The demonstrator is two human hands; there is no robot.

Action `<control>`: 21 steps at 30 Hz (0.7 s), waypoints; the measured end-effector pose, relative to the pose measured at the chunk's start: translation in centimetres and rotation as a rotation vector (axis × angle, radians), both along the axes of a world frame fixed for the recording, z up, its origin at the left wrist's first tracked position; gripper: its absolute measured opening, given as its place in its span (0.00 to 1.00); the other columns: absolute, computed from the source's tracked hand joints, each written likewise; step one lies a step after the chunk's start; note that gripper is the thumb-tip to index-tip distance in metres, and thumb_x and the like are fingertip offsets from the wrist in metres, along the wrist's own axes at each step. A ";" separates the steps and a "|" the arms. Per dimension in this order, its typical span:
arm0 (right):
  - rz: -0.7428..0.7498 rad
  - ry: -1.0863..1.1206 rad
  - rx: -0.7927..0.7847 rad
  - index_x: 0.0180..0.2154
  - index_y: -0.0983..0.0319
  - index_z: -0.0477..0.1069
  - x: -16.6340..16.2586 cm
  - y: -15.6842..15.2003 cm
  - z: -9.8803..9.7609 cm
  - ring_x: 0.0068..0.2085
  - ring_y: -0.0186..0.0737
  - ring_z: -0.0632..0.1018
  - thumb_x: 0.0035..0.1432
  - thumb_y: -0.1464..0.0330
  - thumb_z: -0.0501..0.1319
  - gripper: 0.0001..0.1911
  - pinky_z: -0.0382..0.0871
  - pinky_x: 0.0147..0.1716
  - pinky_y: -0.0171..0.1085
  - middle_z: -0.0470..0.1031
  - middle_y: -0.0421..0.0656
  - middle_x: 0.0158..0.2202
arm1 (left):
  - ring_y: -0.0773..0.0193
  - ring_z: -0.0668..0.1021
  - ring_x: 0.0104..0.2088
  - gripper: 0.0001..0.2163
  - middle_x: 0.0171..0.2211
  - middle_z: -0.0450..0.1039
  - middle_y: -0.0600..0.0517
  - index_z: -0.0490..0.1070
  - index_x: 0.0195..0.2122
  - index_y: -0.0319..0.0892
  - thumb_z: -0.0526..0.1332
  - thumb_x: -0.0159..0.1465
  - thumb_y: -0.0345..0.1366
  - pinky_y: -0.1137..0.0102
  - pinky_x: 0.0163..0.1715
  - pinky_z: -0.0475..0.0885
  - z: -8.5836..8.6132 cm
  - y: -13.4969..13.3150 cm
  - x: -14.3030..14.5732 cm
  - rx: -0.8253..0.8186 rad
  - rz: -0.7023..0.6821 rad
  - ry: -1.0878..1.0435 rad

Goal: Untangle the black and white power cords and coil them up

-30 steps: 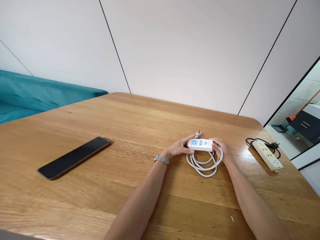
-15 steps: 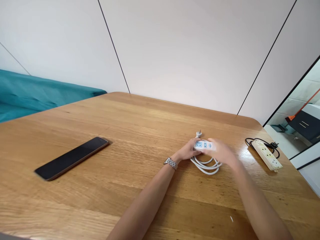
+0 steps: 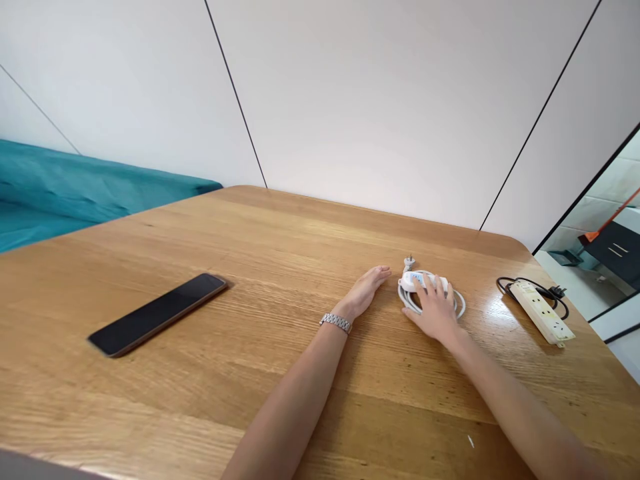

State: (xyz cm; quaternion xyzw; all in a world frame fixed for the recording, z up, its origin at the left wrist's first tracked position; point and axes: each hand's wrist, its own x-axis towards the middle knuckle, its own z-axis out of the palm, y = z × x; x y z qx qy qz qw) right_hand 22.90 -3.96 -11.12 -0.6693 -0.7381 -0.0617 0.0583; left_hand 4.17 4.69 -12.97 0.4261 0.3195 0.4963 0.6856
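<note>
From where I stand, two bare hands reach over a wooden tabletop point(image 3: 260, 253). The left hand point(image 3: 366, 291), below a metal wristband point(image 3: 336, 323), holds nothing; its fingers lie together, their tips near a white power strip point(image 3: 411, 280) but apart from it. The right hand point(image 3: 434, 308) spreads its fingers wide across the strip; whether they grip or just rest, I cannot tell. The strip lies among loops of its white cord point(image 3: 463, 307), the plug point(image 3: 409, 264) poking out at the far side. The winding looks done, by my judgement; what seems left is neatening, since one loop bulges to the right. Further right, a cream power strip point(image 3: 541, 312) sits with its black cord point(image 3: 565, 308) loosely looped. Well to the left lies a dark-screened device point(image 3: 159, 313), and beyond the tabletop a teal sofa point(image 3: 110, 190)
</note>
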 end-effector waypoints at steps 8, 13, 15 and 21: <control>-0.255 -0.030 -0.084 0.69 0.56 0.49 9.7 7.3 1.6 0.70 0.60 0.51 0.63 0.47 0.49 0.39 0.44 0.64 0.59 0.50 0.47 0.71 | 0.55 0.73 0.58 0.13 0.53 0.74 0.39 0.73 0.44 0.39 0.57 0.66 0.42 0.60 0.65 0.59 1.1 -0.8 -0.2 -0.006 0.035 0.096; -0.528 -0.031 0.058 0.68 0.65 0.51 14.7 7.6 1.6 0.69 0.64 0.51 0.63 0.49 0.50 0.40 0.45 0.63 0.61 0.50 0.55 0.70 | 0.53 0.72 0.58 0.11 0.52 0.74 0.40 0.74 0.39 0.39 0.64 0.60 0.40 0.58 0.63 0.60 2.3 -1.4 0.7 0.032 0.052 0.249; -0.519 -0.025 0.143 0.67 0.67 0.52 15.4 6.5 1.2 0.69 0.63 0.51 0.63 0.48 0.49 0.41 0.47 0.62 0.59 0.50 0.57 0.70 | 0.49 0.72 0.57 0.11 0.50 0.75 0.39 0.75 0.38 0.37 0.67 0.57 0.37 0.54 0.63 0.60 4.3 -2.4 1.6 0.031 0.061 0.332; -0.424 -0.058 0.276 0.62 0.66 0.59 16.1 0.4 1.1 0.65 0.60 0.58 0.62 0.52 0.50 0.34 0.53 0.60 0.57 0.60 0.58 0.65 | 0.55 0.74 0.55 0.17 0.54 0.74 0.48 0.73 0.53 0.48 0.55 0.67 0.46 0.59 0.56 0.67 13.7 -13.8 3.1 0.656 -0.260 0.608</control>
